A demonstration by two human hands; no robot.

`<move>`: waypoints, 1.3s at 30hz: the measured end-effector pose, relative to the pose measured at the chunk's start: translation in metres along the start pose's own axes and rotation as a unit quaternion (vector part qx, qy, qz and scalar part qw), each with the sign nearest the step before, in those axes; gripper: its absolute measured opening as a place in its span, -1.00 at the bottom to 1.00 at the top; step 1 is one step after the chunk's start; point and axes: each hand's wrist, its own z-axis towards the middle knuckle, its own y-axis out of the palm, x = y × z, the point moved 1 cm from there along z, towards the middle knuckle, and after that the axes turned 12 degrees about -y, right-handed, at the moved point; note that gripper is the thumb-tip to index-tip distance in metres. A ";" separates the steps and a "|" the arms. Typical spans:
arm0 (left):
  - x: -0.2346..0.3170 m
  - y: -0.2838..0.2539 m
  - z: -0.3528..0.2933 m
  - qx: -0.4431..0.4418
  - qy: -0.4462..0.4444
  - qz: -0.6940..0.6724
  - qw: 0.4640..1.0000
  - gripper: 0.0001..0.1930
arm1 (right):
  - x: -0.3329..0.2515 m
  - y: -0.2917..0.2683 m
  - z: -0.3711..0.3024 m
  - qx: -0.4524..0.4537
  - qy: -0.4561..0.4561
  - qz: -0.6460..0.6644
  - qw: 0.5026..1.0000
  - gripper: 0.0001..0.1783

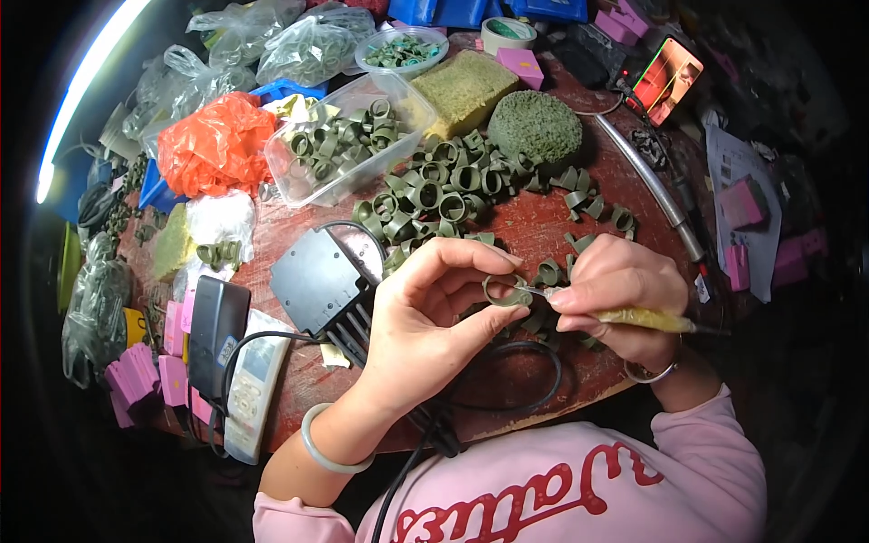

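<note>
Between the thumb and index finger of my left hand (425, 312) is a small green ring (513, 297), its round opening facing up. My right hand (625, 285) grips a thin-tipped hand tool with a yellow handle (643, 318), pen-like. The tool's fine metal tip reaches the right side of the ring; whether it touches cannot be made out. Just beyond my hands spreads a heap of similar green rings (453, 206), with several loose ones lying under and between my hands.
A clear plastic box (312, 195) of rings stands behind left, beside an orange plastic bag (217, 149). Behind the heap are a green sponge block (466, 86) and a round green pad (536, 127). A black electrical device (317, 281) with cables sits left; a phone (667, 81) stands far right.
</note>
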 end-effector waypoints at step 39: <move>0.000 -0.003 0.003 -0.034 0.024 0.051 0.998 -0.63 | 0.002 0.017 -0.011 -0.044 0.014 -0.132 0.990 -0.75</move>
